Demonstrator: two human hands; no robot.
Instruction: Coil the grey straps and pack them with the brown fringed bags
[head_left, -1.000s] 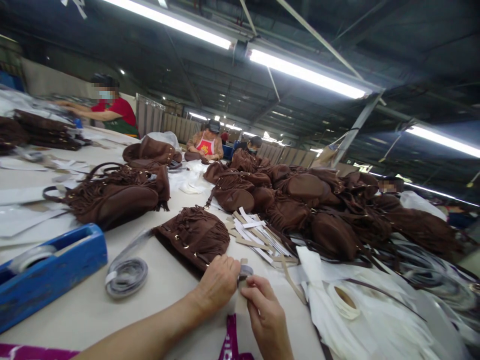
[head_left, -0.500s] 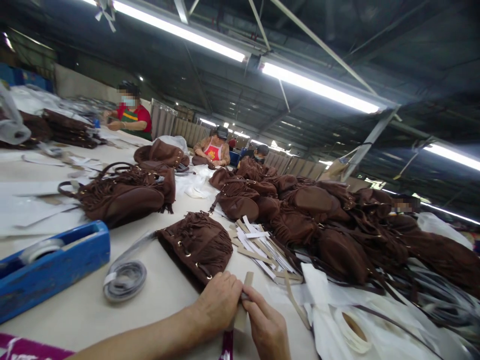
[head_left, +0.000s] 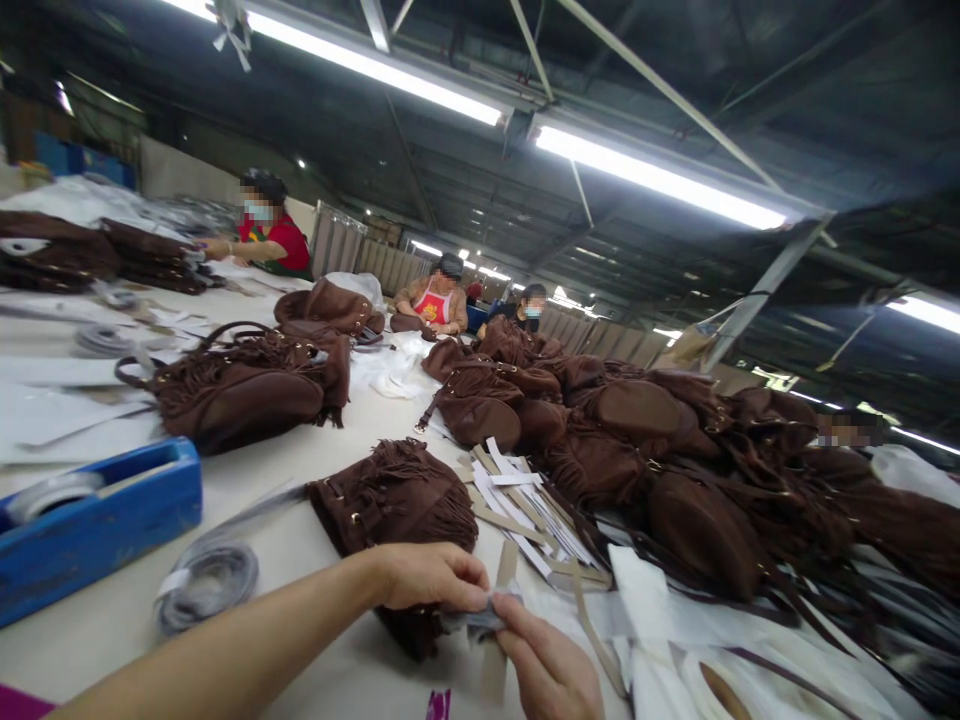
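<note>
1. Your left hand and right hand: fingertips pinched on grey wrapping across cardboard strip, towards worktable's near edge.
2. Judged light: wrapping soft, strip stiff but bendable; pinch where they cross.

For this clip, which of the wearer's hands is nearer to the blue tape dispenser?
Left. The left hand is to the right of the blue tape dispenser, beyond the coiled strip; the right hand is farther right still.

Card strip tan, wrap grey; front bag dark brown; dispenser blue
</note>
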